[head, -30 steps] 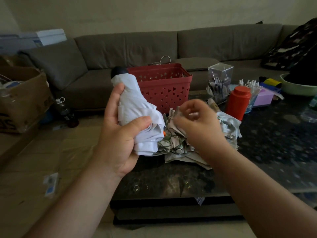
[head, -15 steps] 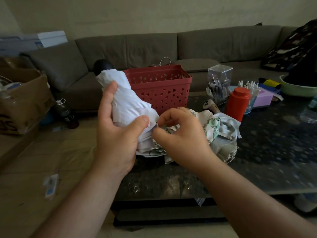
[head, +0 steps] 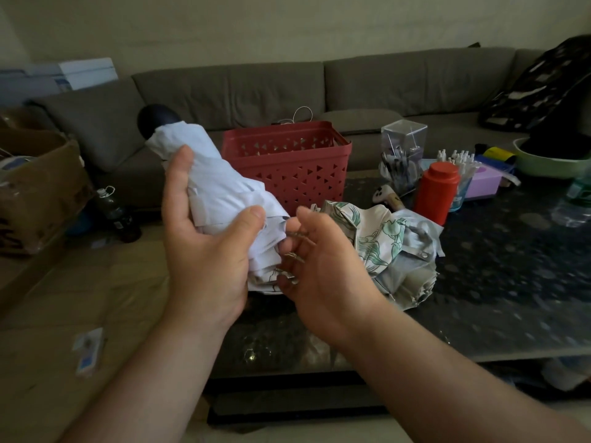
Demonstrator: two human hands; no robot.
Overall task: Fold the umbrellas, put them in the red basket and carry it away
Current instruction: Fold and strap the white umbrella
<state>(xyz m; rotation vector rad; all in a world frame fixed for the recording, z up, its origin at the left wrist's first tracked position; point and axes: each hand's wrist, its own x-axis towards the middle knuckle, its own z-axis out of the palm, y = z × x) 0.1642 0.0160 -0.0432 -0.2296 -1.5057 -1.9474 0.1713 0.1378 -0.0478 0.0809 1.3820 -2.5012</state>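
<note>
My left hand (head: 204,260) grips a folded white umbrella (head: 220,190) around its middle, its black handle pointing up and to the left. At the umbrella's lower end my right hand (head: 323,266) has its fingertips curled against the metal rib tips and cloth folds. A second umbrella with a green leaf print (head: 383,251) lies loose and crumpled on the dark table (head: 511,298), just right of my hands. Behind the white umbrella, the red basket (head: 287,164) stands on the table's far edge, and nothing shows inside it.
A red bottle (head: 436,191), a clear box of pens (head: 403,148), a purple box (head: 483,180) and a green bowl (head: 550,158) crowd the table's back right. A grey sofa (head: 383,81) runs behind. A cardboard box (head: 35,180) and a dark bottle (head: 115,212) are on the floor at left.
The white umbrella has tilted further left and risen a little. My right hand left the leaf-print umbrella, came across to the white umbrella's lower end, and its fingers have loosened from a tight pinch.
</note>
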